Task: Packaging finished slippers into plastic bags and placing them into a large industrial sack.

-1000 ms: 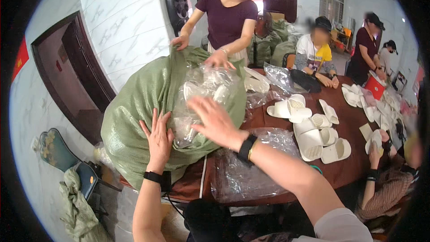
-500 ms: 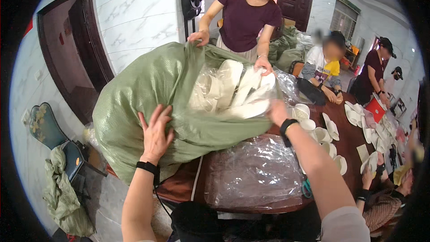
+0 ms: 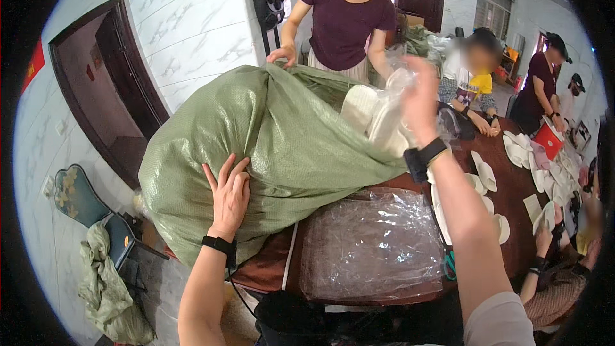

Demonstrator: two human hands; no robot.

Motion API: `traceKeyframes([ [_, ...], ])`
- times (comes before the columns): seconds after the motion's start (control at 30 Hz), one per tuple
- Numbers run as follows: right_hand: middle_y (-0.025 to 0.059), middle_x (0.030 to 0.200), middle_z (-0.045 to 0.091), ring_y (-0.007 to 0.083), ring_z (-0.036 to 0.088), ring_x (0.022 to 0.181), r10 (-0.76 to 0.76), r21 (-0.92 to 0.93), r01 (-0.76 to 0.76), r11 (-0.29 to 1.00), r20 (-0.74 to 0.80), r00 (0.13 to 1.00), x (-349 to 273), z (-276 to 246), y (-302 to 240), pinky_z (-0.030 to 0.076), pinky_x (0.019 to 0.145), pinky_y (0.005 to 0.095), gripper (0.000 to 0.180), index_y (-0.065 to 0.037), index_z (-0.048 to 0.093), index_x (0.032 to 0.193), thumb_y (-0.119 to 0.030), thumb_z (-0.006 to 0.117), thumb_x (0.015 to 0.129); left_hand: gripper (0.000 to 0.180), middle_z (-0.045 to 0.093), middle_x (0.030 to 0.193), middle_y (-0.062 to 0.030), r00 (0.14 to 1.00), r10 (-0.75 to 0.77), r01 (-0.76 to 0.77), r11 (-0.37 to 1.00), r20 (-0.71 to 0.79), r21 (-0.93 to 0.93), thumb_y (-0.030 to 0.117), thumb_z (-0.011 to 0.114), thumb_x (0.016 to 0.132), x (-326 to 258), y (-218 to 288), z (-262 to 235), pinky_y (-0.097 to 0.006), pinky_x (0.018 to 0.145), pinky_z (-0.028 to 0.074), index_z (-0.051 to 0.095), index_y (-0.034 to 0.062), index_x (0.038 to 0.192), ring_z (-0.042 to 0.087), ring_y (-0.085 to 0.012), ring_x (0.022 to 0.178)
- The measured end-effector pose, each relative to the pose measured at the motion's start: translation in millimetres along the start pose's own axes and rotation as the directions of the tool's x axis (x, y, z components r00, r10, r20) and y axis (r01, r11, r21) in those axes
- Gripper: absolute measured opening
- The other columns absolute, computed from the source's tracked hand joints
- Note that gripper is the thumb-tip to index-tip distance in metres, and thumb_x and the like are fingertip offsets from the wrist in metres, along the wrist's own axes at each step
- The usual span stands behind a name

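A large green woven sack [image 3: 192, 128] bulges over the table's left end. My left hand [image 3: 229, 195] lies on its near side, fingers spread, pressing the cloth. At the sack's mouth, white slippers [image 3: 360, 107] show in clear plastic. My right hand [image 3: 421, 102] is raised there, blurred, closed at the bunched clear plastic bag [image 3: 398, 64] around the slippers; its fingertips are partly hidden. Opposite me, a person in a dark top [image 3: 349, 16] grips the sack's far rim with one hand [image 3: 282, 54]; their other hand is hidden behind the plastic.
Flat clear plastic bags [image 3: 371, 243] lie on the dark table [image 3: 512, 202] before me, beside teal-handled scissors [image 3: 450, 265]. White slippers [image 3: 483, 172] are spread to the right, where other people work. A chair [image 3: 118, 234] stands at left, with a crumpled green sack [image 3: 106, 288] hanging by it.
My right hand has risen from the sack's near rim, and the bagged slippers have shifted up and right. The sack's cloth now covers more of its opening. My left hand stays on the sack.
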State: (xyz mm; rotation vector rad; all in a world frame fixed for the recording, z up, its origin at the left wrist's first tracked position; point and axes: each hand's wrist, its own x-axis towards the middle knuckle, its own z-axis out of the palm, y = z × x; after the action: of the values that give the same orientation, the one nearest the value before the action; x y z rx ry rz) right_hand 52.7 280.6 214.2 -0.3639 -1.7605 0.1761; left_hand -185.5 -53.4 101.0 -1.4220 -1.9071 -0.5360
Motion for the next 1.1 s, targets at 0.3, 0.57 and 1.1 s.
traceKeyframes([
  [0.3,0.0314,0.119,0.057,0.0397,0.058,0.11,0.434,-0.294,-0.402,0.867,0.841,0.323,-97.8,116.6,-56.1,0.044,0.096,0.0434,0.08,0.003,0.029,0.142,-0.043,0.055,0.082,0.025,0.033,0.15,-0.0094,0.995,-0.034,0.037,0.999,-0.098,0.032,0.006,0.066,0.079,-0.8,-16.3,13.8,-0.067,0.11,0.013,0.056,0.011,0.101,0.025,-0.0344,0.141],
  [0.57,0.0286,0.12,0.053,0.0386,0.053,0.114,-0.007,0.34,-0.407,0.848,0.774,0.633,-131.9,130.7,-111.0,0.042,0.096,0.0423,0.042,0.004,0.046,0.122,-0.012,0.054,0.084,0.033,0.042,0.144,-0.0138,0.935,-0.341,0.353,0.861,0.101,-0.365,0.025,0.048,0.097,42.2,-87.4,19.3,-0.055,0.111,0.025,0.052,0.0112,0.127,0.022,-0.032,0.143],
  [1.1,0.0222,0.109,0.058,0.0342,0.058,0.102,0.121,0.06,-0.176,0.982,0.513,0.849,-96.0,149.4,-126.8,0.05,0.082,0.047,0.051,-0.009,0.05,0.128,-0.019,0.067,0.081,0.023,0.06,0.076,-0.0176,0.829,-0.53,0.519,0.611,0.178,-0.598,0.016,0.058,0.089,41.9,-21.7,12.9,-0.037,0.074,0.045,0.059,-0.0053,0.096,0.053,-0.0247,0.066],
])
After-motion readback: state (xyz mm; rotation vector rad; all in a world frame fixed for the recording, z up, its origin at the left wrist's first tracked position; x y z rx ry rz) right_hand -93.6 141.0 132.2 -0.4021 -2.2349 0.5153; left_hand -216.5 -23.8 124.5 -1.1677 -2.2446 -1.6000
